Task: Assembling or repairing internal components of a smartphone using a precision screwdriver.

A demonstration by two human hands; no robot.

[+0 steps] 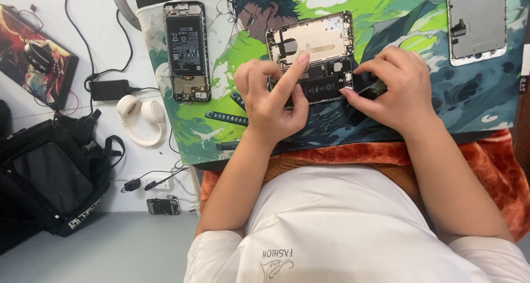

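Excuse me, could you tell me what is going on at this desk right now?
A person is working on an opened phone lying on a green illustrated mat. The left hand steadies the phone with its index finger stretched across the insides, while the right hand holds a thin tool at the phone's lower edge. Another opened phone lies farther left on the mat, and a detached screen panel lies at the right.

The opened phone (312,57) lies on the mat (210,134), between a second opened phone (186,50) leftward and a screen panel (476,21) rightward.
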